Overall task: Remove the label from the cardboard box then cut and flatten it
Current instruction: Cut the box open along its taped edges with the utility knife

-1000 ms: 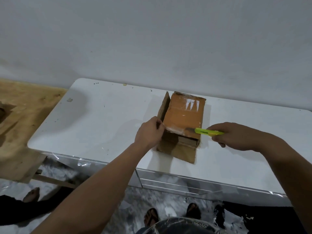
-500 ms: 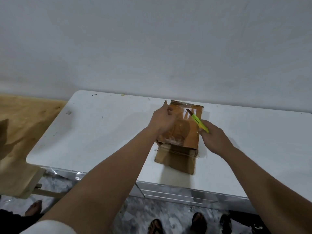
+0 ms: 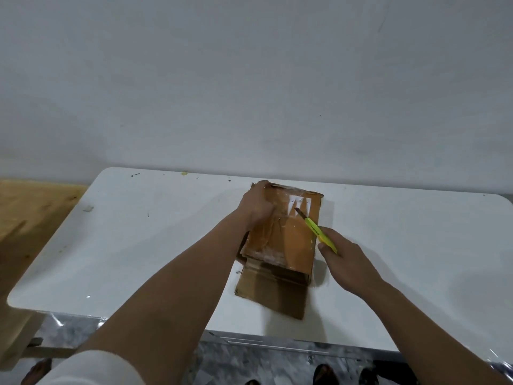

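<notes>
My left hand [image 3: 258,207] grips the far-left corner of the cardboard box [image 3: 288,234], lying on the white table [image 3: 138,245]. My right hand [image 3: 347,259] is closed around the yellow cutter [image 3: 319,232], blade over the taped top. I should keep the blade shallow and cut away from my holding fingers.

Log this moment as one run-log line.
left hand: holds cardboard box down | right hand: grips yellow cutter | blade over box top | table
</notes>
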`<state>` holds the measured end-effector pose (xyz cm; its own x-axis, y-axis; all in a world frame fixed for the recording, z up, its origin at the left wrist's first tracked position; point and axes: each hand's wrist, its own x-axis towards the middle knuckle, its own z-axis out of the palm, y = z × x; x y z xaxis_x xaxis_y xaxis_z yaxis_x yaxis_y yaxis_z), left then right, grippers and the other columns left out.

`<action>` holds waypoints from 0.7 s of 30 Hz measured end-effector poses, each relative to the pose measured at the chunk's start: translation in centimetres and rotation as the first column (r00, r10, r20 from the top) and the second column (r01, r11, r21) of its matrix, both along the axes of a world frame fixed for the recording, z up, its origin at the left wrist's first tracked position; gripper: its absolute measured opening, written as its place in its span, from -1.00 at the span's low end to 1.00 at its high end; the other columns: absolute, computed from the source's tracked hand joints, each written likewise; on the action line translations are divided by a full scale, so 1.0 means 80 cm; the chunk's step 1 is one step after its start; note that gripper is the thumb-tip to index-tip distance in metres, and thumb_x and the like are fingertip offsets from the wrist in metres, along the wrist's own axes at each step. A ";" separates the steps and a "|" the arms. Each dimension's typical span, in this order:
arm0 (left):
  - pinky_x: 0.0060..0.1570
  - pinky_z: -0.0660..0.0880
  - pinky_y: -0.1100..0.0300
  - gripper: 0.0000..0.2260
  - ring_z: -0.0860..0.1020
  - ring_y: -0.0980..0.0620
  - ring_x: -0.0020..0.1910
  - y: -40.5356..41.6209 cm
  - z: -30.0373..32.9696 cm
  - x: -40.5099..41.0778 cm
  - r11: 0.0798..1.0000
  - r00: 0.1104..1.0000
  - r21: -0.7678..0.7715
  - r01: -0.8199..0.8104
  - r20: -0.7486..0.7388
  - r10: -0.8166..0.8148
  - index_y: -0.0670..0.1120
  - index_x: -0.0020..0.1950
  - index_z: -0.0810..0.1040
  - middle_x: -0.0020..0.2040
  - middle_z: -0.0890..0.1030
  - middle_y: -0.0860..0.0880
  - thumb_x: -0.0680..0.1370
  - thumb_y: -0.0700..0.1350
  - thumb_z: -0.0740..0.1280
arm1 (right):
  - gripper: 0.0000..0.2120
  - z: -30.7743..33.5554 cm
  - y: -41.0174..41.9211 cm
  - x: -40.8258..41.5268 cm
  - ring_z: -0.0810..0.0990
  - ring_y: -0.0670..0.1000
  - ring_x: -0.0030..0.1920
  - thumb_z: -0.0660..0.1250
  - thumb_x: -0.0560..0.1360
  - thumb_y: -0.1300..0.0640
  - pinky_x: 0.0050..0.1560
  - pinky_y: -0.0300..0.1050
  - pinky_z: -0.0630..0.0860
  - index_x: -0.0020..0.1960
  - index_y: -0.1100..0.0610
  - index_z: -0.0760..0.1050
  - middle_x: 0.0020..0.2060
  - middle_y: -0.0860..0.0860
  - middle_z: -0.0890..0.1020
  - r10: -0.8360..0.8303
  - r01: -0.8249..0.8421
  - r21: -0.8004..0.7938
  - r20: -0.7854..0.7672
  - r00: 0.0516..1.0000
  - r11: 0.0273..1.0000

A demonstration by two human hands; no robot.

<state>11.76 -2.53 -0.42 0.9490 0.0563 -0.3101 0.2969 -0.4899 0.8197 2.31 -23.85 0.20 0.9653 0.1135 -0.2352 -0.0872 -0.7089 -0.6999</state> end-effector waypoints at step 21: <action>-0.06 0.66 0.08 -0.34 0.65 0.02 0.02 0.029 -0.002 -0.034 0.963 0.990 -0.240 0.122 -0.046 -0.137 0.03 0.49 0.39 0.12 0.61 -0.01 0.44 -0.30 0.49 | -0.79 0.068 -0.016 0.104 0.63 0.05 -0.19 0.22 0.49 0.07 -0.13 0.06 0.60 0.09 -0.15 0.43 -0.20 -0.05 0.68 0.304 -0.301 -0.328 -0.041 0.952 0.896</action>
<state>9.03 -0.23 -0.61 0.9220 -0.1472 -0.3581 0.2974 -0.3228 0.8985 10.67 -25.12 5.62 0.8993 0.3189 -0.2992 0.1739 -0.8886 -0.4244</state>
